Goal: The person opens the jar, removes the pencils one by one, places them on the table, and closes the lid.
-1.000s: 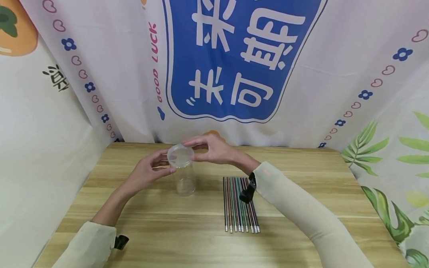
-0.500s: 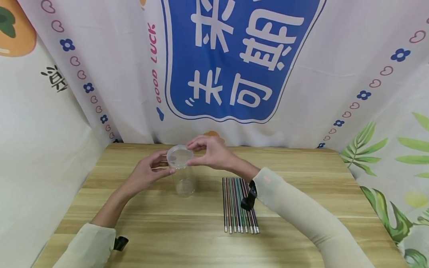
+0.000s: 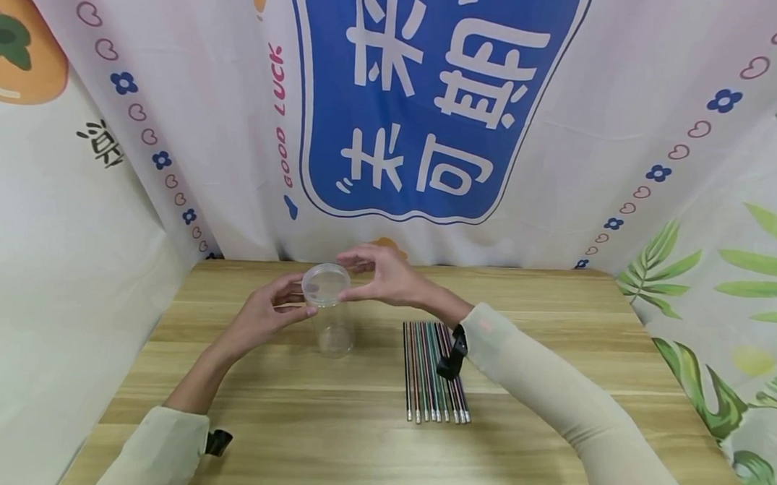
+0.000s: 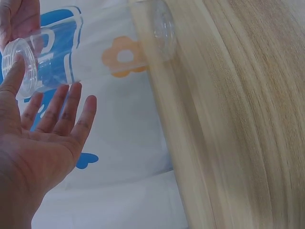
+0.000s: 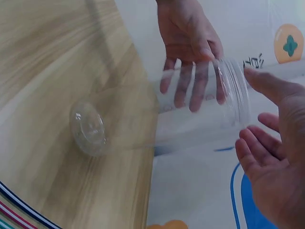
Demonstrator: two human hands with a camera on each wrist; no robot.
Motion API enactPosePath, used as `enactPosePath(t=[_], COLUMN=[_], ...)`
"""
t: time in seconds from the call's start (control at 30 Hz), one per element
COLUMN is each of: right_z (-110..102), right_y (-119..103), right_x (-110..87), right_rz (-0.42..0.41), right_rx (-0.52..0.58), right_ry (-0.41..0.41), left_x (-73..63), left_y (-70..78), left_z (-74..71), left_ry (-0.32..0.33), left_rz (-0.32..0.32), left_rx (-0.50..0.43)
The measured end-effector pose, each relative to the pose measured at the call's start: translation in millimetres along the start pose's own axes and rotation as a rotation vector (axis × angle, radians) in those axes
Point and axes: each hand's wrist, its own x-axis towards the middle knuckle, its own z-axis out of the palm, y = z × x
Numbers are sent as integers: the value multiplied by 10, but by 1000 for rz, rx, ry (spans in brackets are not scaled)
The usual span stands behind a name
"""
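A clear plastic jar [image 3: 335, 334] stands upright on the table, left of its middle, with a clear round lid [image 3: 325, 284] on top. My left hand [image 3: 270, 306] holds the jar just under the lid from the left, thumb on the near side and fingers behind. In the left wrist view, those fingers [image 4: 71, 112] reach along the jar's side. From the right, my right hand [image 3: 383, 275] pinches the lid's edge, the thumb nearer me and the fingers at the back. The right wrist view shows the ribbed lid [image 5: 233, 93] between that thumb and fingers.
Several striped pencils [image 3: 431, 374] lie side by side right of the jar, partly under my right wrist, eraser ends towards me. The wooden table [image 3: 328, 442] ends at a printed curtain [image 3: 525, 241] behind; more printed cloth hangs at both sides.
My right hand's fingertips have shifted round the lid's edge, the thumb coming slightly nearer me and leftward. My left hand, the jar and the pencils stay in place.
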Motion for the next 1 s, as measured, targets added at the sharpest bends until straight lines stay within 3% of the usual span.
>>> enactPosePath(t=[0.3,0.5,0.77,1.0], right_z=[-107,-117,-113,-40], right_y=[48,61,80,61], right_x=[89,135,136,91], right_rz=[-57,-70,-61,-46], right_rx=[33,-16,-47,-46], right_ry=[-147,-199,-176,-92], left_x=[-4,5,9,4], left_y=[7,2,9,-19], left_z=[-1,4,11,20], left_ry=[8,7,23,29], left_rz=[-7,-7,-7,-2], left_rx=[8,16,2,-5])
